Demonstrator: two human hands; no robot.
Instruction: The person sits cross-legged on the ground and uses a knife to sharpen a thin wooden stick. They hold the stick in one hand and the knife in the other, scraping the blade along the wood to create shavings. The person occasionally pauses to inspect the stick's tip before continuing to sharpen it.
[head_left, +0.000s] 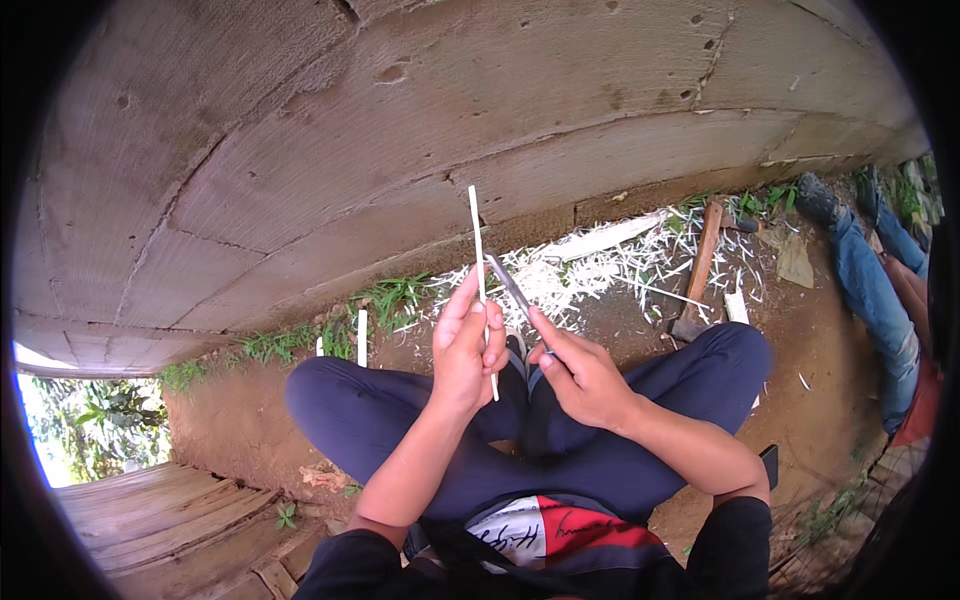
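Observation:
My left hand (462,350) is closed around a thin white stick (476,225), which stands nearly upright. Its long upper part rises past my fingers and a short end sticks out below them. In my right hand (585,382) is a knife (510,287), its narrow grey blade pointing up and to the left. The blade's tip is close against the stick; whether they touch I cannot tell. Both hands are above my crossed legs in dark trousers (660,385).
White shavings (580,280) cover the ground ahead, below a block wall (420,110). A wooden-handled tool (704,255) lies to the right. Another person's jeans-clad leg (868,280) is at far right. Wooden boards (150,515) lie at lower left.

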